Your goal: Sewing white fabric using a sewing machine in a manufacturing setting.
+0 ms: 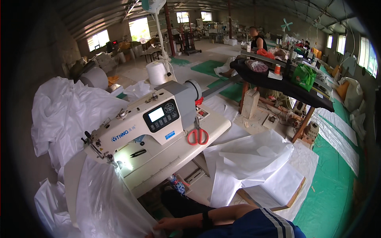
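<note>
My right hand (167,225) is at the lower edge, its fingers closed on the edge of a thin white plastic sheet (104,198). The sheet runs up over the left end of the table to the needle area of a white and grey sewing machine (137,119), where a lamp glows. My left hand does not show. On the machine table (174,156) lie small black thread snips (138,153). Red-handled scissors (197,135) rest beside the machine body. A lit display sits on the machine's control panel (162,116).
A large heap of white sheeting (65,115) lies left of the machine. More white sheeting (248,158) is draped at the right, over a wooden-edged frame. A cone of white thread (157,73) stands behind. Beyond is a dark-covered bench (285,81) with a green bag (304,77); a person (258,41) sits there.
</note>
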The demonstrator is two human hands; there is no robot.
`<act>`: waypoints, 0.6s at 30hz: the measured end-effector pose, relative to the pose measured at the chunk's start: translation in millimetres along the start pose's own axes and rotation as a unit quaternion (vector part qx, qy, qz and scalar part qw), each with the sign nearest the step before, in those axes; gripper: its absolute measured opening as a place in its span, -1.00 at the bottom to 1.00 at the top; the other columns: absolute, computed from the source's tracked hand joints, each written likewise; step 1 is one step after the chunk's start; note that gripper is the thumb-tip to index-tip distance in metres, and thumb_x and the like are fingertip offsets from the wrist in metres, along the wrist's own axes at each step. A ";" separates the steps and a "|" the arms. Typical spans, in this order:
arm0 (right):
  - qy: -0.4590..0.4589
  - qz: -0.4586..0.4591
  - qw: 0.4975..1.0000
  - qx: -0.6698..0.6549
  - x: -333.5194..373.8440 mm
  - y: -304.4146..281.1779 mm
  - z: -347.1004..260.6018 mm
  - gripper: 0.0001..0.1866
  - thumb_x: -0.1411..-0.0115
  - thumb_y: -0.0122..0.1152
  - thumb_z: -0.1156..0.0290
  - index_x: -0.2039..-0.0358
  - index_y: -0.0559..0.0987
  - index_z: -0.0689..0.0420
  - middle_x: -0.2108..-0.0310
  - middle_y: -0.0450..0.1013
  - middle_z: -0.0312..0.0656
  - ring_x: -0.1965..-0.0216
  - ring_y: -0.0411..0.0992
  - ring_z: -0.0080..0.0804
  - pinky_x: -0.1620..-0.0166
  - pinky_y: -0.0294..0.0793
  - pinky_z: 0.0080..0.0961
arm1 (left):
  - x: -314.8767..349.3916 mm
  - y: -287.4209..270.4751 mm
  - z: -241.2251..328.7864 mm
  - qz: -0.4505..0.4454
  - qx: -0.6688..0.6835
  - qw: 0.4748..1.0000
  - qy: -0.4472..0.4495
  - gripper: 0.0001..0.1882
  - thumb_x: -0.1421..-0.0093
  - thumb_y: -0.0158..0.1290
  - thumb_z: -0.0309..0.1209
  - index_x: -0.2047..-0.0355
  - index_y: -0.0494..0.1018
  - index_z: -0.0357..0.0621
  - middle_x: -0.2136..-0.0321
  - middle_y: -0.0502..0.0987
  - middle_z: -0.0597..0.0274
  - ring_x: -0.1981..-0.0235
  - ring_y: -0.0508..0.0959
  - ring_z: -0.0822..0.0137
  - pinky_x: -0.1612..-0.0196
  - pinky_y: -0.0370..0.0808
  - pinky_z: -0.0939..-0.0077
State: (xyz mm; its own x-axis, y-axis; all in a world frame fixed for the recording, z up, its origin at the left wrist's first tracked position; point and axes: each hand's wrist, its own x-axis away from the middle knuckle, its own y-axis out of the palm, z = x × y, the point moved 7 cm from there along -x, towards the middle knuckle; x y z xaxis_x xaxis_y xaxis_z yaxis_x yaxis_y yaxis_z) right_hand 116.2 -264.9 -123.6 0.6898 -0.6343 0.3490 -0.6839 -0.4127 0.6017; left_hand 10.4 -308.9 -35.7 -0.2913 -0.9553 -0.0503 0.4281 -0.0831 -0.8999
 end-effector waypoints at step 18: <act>-0.024 -0.040 0.980 0.191 0.6 15.0 8.6 -0.52 -0.05 0.18 0.06 0.16 0.53 0.18 0.42 0.46 -0.31 0.45 0.38 -0.58 0.39 0.39 -0.59 | 48.1 52.1 -149.7 -0.013 0.184 0.941 -0.283 -0.65 -0.20 -0.12 -0.18 0.09 0.38 -0.08 0.39 0.51 -0.05 0.37 0.51 0.09 0.30 0.44 0.24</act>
State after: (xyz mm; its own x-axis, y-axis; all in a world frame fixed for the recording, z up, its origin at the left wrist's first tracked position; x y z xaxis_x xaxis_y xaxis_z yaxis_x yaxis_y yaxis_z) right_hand 104.3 -277.1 -120.6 0.7390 -0.6160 0.2728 -0.6737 -0.6713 0.3090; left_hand -109.3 -316.7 -149.9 0.1520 -0.9411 0.3020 0.7252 -0.1014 -0.6810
